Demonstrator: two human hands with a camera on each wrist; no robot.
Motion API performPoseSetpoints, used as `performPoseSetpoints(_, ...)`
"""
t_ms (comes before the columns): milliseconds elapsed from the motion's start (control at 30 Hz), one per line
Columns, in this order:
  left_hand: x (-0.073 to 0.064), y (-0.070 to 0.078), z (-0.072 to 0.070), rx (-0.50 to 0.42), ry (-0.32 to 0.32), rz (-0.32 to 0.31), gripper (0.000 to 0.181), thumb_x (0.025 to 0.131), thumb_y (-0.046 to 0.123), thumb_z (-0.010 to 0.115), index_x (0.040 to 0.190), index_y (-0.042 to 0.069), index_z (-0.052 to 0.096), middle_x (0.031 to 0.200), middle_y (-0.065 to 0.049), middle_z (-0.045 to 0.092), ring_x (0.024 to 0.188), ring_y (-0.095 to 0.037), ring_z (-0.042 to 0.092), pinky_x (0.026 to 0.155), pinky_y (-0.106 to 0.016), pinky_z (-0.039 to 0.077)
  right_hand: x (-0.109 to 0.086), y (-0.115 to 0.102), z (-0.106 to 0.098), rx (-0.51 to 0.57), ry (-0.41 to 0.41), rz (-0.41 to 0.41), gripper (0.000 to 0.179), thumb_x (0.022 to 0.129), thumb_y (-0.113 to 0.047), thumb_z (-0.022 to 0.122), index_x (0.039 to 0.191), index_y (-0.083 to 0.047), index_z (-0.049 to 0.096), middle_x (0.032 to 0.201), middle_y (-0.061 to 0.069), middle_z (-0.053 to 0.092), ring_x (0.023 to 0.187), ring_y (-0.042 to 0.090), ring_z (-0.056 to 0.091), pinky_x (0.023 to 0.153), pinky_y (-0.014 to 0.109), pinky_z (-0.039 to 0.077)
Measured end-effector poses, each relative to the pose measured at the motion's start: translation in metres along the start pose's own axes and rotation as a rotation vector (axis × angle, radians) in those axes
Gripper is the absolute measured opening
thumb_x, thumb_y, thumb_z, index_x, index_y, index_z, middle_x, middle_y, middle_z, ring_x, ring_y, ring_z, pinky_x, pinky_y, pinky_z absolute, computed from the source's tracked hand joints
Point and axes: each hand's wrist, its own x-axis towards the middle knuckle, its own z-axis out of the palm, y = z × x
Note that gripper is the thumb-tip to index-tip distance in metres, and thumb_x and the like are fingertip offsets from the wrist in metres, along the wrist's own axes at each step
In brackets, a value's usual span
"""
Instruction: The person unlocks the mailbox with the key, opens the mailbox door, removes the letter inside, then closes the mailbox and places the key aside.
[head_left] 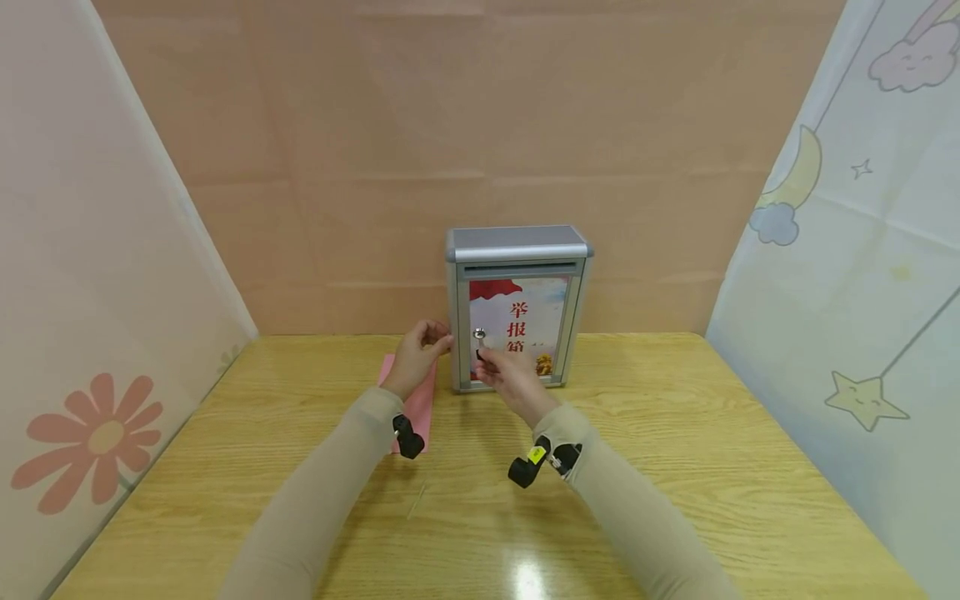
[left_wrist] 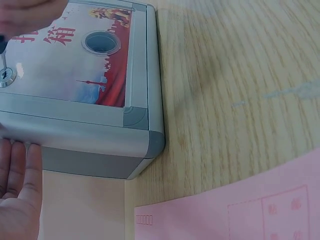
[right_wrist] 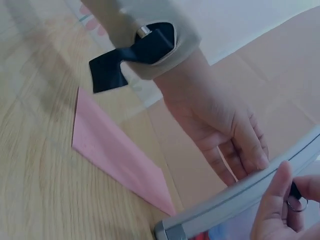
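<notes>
A grey metal letter box (head_left: 517, 250) stands upright against the back wall, with a slot at its top and red characters on its front. My right hand (head_left: 513, 379) is in front of it and pinches a black-headed key (right_wrist: 295, 190) with a small ring. In the left wrist view, the key's metal shaft reaches the round lock (left_wrist: 6, 75) on the box's front. My left hand (head_left: 416, 358) rests its extended fingers (left_wrist: 32, 170) against the box's left side. Beside the box, partly under my left wrist, lies a pink envelope (head_left: 422, 408).
The wooden table (head_left: 637, 467) carries the box and the envelope. A brown covering (head_left: 360, 150) forms the back wall, and printed sheets stand at the left and right. A round hole (left_wrist: 101, 42) shows low on the box's front.
</notes>
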Motion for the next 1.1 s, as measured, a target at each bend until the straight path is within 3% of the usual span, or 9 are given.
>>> performPoseSetpoints(200, 0.001, 0.000, 0.001, -0.019, -0.001, -0.025, 0.023, 0.096, 0.009, 0.060, 0.112, -0.007, 0.054, 0.107, -0.023, 0.057, 0.099, -0.035, 0.056, 0.093, -0.053, 0.050, -0.007, -0.001, -0.036, -0.222, -0.075, 0.017, 0.025, 0.100, -0.010, 0.052, 0.113, 0.011, 0.055, 0.078, 0.001, 0.065, 0.070, 0.006, 0.063, 0.067, 0.016, 0.055)
performPoseSetpoints(400, 0.000, 0.002, -0.001, -0.039, 0.001, -0.033, 0.023, 0.095, 0.015, 0.063, 0.110, -0.001, 0.057, 0.107, -0.018, 0.058, 0.099, -0.029, 0.056, 0.094, -0.051, 0.050, -0.009, -0.006, -0.084, -0.516, -0.144, 0.079, 0.030, 0.101, -0.009, 0.051, 0.114, 0.018, 0.053, 0.078, 0.003, 0.066, 0.068, 0.007, 0.064, 0.071, 0.021, 0.057)
performPoseSetpoints(567, 0.000, 0.003, -0.002, -0.041, 0.004, -0.013, 0.018, 0.094, 0.013, 0.064, 0.106, 0.001, 0.057, 0.102, -0.014, 0.059, 0.094, -0.025, 0.057, 0.091, -0.046, 0.053, -0.007, -0.008, -0.110, -0.809, -0.099, 0.113, 0.026, 0.099, -0.010, 0.053, 0.100, 0.016, 0.059, 0.077, 0.010, 0.068, 0.061, 0.006, 0.062, 0.063, 0.023, 0.057)
performPoseSetpoints(733, 0.001, 0.000, -0.001, -0.033, 0.005, -0.009, 0.016, 0.094, 0.013, 0.064, 0.105, 0.002, 0.057, 0.099, -0.009, 0.059, 0.091, -0.019, 0.057, 0.084, -0.032, 0.055, -0.004, -0.005, -0.122, -0.871, -0.052, 0.163, 0.014, 0.096, -0.006, 0.055, 0.087, 0.005, 0.057, 0.073, 0.007, 0.065, 0.057, 0.006, 0.060, 0.059, 0.021, 0.057)
performPoseSetpoints(967, 0.000, 0.000, -0.002, -0.041, -0.004, -0.007, 0.019, 0.094, 0.014, 0.064, 0.106, 0.001, 0.058, 0.101, -0.012, 0.059, 0.092, -0.021, 0.056, 0.086, -0.037, 0.054, -0.002, -0.002, -0.130, -0.947, -0.036, 0.199, 0.017, 0.093, -0.003, 0.057, 0.077, -0.002, 0.051, 0.063, 0.004, 0.061, 0.050, 0.006, 0.058, 0.053, 0.020, 0.054)
performPoseSetpoints(1100, 0.000, 0.000, -0.002, -0.055, -0.013, -0.010, 0.020, 0.094, 0.014, 0.064, 0.107, 0.000, 0.057, 0.102, -0.013, 0.058, 0.093, -0.022, 0.056, 0.085, -0.033, 0.054, -0.002, 0.001, -0.132, -1.025, -0.039, 0.211, 0.016, 0.092, -0.006, 0.057, 0.078, 0.003, 0.058, 0.059, 0.003, 0.061, 0.047, 0.007, 0.056, 0.050, 0.019, 0.052)
